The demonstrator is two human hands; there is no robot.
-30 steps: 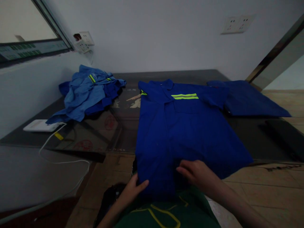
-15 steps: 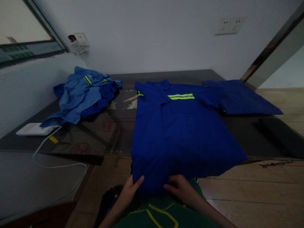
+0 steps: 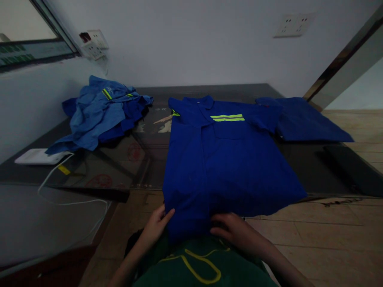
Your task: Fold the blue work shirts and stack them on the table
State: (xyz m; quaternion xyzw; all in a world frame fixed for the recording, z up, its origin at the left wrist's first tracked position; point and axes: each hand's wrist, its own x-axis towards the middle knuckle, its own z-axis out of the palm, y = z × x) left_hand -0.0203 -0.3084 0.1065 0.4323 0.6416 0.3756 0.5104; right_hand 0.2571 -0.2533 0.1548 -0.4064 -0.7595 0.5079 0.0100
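A blue work shirt (image 3: pixel 236 163) with a yellow-green striped band on its chest lies spread out, collar away from me. Its lower part hangs over the table's front edge toward my body. My left hand (image 3: pixel 156 223) grips the shirt's lower left edge, thumb on top and fingers underneath. At the hem, my right hand (image 3: pixel 231 230) touches the cloth beside the front opening. A dark gap shows between its thumb and bent fingers.
On the dark table (image 3: pixel 119 167), a rumpled pile of blue clothes (image 3: pixel 98 111) lies left, near a white device (image 3: pixel 42 156) with a cable (image 3: pixel 74 204). A folded blue garment (image 3: pixel 311 119) and a black flat object (image 3: pixel 353 169) lie right. Sockets (image 3: pixel 295 25) are on the wall.
My left hand has moved slightly up and left, still holding the shirt edge. My right hand has shifted a little right, its thumb and fingers farther apart. The view has tilted slightly.
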